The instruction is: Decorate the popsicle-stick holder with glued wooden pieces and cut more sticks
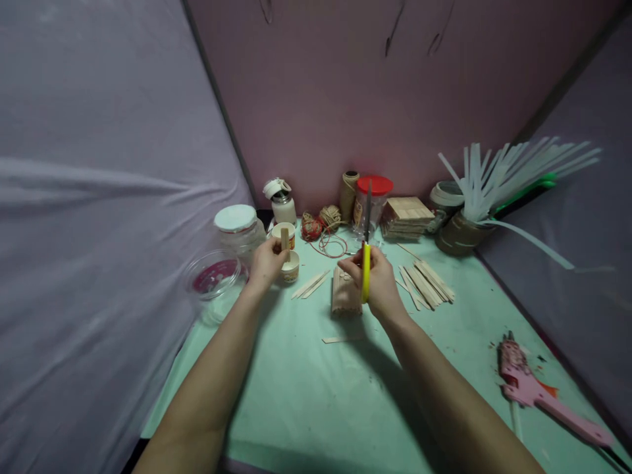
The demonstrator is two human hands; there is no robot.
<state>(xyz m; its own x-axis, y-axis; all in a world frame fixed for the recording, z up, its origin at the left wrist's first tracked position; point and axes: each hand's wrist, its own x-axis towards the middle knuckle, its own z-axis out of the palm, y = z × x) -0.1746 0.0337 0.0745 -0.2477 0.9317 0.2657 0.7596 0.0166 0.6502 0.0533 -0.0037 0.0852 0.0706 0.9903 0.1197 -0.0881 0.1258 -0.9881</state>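
Observation:
My left hand (268,264) is closed on a short flat wooden stick (285,239), held upright beside a small paper cup (291,268). Another paper cup (290,232) stands just behind. In my right hand (382,280) is a pair of scissors (366,268) with yellow handles, its blades pointing up. Partly hidden behind that hand, a small piece built of wooden sticks (345,297) lies on the table, with small round bits on top. Several loose sticks (311,284) lie between my hands, and one cut stick (340,340) lies nearer me.
A pile of wooden sticks (427,284) lies right of my right hand. A pink glue gun (536,388) rests at the right edge. Jars, twine balls (330,217), stacked wooden squares (407,214) and a pot of white glue sticks (481,191) line the back. A clear plastic tub (217,289) stands left.

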